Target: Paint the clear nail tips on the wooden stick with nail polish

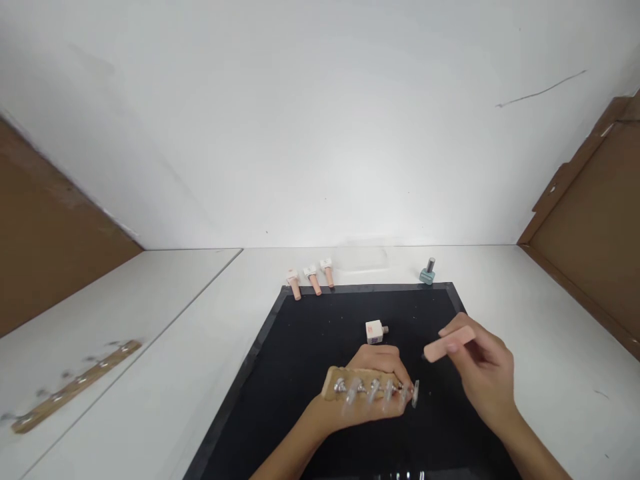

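My left hand grips a wooden nail-tip stand with several clear false nails on small metal holders along it. Between the fingers and thumb of my right hand is a long peach nail polish cap. A small dark brush tip shows at its lower left end, apart from the false nail at the stand's right end. Just beyond my left hand, an uncapped white nail polish bottle lies on its side on the black mat, its neck pointing right.
Three white bottles with peach caps lie at the mat's far left corner. A teal bottle with a silver cap stands at the far right. Behind the mat sits a clear plastic tray. Another wooden stand lies far left.
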`<state>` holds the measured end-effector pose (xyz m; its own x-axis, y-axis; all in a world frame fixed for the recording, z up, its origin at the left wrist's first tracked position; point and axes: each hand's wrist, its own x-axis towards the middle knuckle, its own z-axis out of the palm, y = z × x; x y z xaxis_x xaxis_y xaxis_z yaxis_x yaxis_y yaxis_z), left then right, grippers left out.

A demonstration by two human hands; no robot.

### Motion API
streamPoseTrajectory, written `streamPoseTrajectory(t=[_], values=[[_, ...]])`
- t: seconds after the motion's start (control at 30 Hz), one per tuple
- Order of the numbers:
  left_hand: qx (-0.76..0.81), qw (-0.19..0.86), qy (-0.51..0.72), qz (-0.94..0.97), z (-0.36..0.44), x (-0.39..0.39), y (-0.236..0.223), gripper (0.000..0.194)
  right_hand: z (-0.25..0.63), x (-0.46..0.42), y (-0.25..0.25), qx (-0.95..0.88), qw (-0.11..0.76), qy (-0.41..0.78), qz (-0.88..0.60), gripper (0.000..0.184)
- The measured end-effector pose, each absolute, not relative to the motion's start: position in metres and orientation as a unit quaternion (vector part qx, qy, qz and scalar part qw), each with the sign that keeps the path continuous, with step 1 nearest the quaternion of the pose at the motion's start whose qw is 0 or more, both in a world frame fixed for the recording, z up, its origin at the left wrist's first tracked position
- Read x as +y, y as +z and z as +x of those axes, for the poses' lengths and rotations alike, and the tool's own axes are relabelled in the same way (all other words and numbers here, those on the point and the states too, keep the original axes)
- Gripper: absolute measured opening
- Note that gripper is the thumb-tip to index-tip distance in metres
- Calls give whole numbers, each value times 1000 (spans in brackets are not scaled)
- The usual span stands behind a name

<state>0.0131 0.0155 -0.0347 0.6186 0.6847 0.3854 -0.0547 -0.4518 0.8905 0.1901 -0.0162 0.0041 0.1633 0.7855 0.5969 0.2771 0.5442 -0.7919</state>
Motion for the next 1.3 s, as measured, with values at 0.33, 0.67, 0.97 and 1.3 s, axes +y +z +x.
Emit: streamPoseTrajectory(t=[0.33, 0.67, 0.97, 1.3], values=[[106, 862, 356, 344, 21, 5, -45, 32, 186, -13, 2, -392, 656, 593, -254, 29], [38, 918, 294, 264, 25, 6, -52, 35, 183, -26, -2, -602, 586, 456, -294, 17], [34, 918, 287, 272, 26, 6, -52, 33, 183, -27, 0, -659, 547, 406, -320, 15], [56, 918, 284, 271, 25, 6, -48, 33, 185, -25, -1, -649, 562, 379, -345, 16]])
